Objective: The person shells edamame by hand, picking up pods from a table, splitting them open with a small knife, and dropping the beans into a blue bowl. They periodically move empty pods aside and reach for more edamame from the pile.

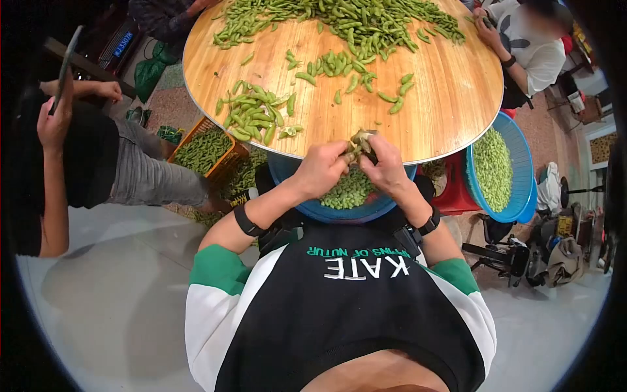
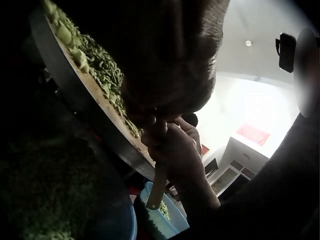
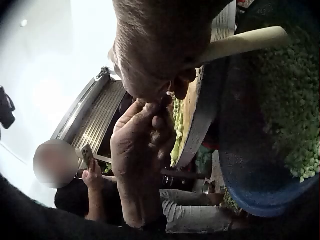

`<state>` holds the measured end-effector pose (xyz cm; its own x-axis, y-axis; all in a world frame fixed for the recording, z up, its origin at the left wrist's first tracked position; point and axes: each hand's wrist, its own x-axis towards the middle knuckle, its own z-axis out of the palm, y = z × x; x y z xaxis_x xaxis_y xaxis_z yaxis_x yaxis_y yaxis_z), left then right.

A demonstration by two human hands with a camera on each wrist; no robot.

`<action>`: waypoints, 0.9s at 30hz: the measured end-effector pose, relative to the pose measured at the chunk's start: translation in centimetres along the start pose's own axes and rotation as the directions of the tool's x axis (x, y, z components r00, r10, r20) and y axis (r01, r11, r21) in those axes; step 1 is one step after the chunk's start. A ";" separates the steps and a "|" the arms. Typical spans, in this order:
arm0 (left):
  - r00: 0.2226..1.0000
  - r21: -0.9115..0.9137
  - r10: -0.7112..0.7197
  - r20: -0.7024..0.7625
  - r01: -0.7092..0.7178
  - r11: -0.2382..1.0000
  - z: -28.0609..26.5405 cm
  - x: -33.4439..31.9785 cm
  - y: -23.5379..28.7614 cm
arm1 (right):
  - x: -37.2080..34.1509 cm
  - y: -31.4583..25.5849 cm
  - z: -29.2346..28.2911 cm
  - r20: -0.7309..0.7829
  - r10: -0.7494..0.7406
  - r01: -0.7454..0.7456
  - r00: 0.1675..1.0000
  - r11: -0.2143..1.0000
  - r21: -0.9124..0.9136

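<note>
Both hands meet over the near edge of the round wooden table. My left hand has its fingers curled, pinching a brownish-green pod. Against it, my right hand works with bent fingers; out of its grip juts a pale, flat handle, its working end hidden by the fingers. Below the hands, shelled green beans fill a blue tub. A small heap of green soybean pods lies on the table beyond my left hand.
A large pile of pods covers the table's far side. An orange crate of pods stands at left, a blue basket of shelled beans at right. A person in grey jeans stands at left; another in a white shirt sits at far right.
</note>
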<state>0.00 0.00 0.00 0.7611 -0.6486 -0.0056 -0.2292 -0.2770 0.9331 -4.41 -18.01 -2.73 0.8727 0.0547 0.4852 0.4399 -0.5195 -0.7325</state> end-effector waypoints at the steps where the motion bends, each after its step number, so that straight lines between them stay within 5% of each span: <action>1: 1.000 0.050 0.028 -0.007 -0.027 0.998 0.0 -0.2 0.2 | -0.1 0.1 0.3 -0.016 -0.025 0.025 1.000 0.999 -0.026; 9: 0.994 0.245 0.090 0.063 -0.103 0.964 -1.9 -1.6 1.2 | -0.2 -1.1 0.9 -0.080 0.089 -0.086 0.993 0.996 0.040; 11: 1.000 0.106 -0.027 -0.003 0.027 0.994 -2.9 -1.6 1.9 | -0.1 -1.6 0.0 -0.019 0.267 -0.261 0.963 0.953 0.155; 13: 0.978 -0.122 -0.210 0.021 0.211 0.970 -4.4 -1.1 1.5 | -0.3 -2.0 -0.9 0.025 0.282 -0.282 0.959 0.951 0.128; 16: 0.954 -0.236 -0.296 0.056 0.300 0.924 -5.0 -1.0 1.8 | -1.0 -2.7 -1.0 0.216 0.024 -0.093 0.976 0.945 0.314; 19: 0.936 -0.336 -0.336 0.101 0.350 0.874 -4.6 -1.2 1.5 | -1.5 -2.7 -1.2 0.267 -0.082 0.042 0.960 0.987 0.153; 22: 0.968 -0.217 -0.247 0.048 0.252 0.943 -4.9 -0.9 1.2 | -2.0 -2.9 -1.0 0.233 0.068 -0.115 0.970 0.974 0.195; 23: 0.983 0.091 0.038 -0.180 -0.021 0.996 -6.0 -0.4 0.3 | -1.8 -3.0 -1.0 0.216 0.137 -0.184 0.967 0.959 0.217; 24: 0.882 0.437 0.369 -0.293 -0.220 0.872 -7.3 0.1 -0.3 | -1.9 -2.5 -0.9 0.216 0.126 -0.175 0.968 0.959 0.221; 25: 0.880 0.739 0.403 -0.252 -0.094 0.667 -9.3 0.6 -0.2 | -2.4 -1.7 -0.9 0.240 0.212 -0.263 0.947 0.942 0.208; 27: 0.833 0.914 0.499 -0.240 0.021 0.405 -11.0 2.3 -1.1 | -2.6 -1.5 -0.9 0.264 0.290 -0.346 0.920 0.917 0.198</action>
<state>8.72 6.61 2.91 0.6648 -0.5082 0.5475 -0.6318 -0.7736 0.0490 -7.53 -18.08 -2.46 0.9862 0.1251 0.1082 0.1439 -0.3263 -0.9342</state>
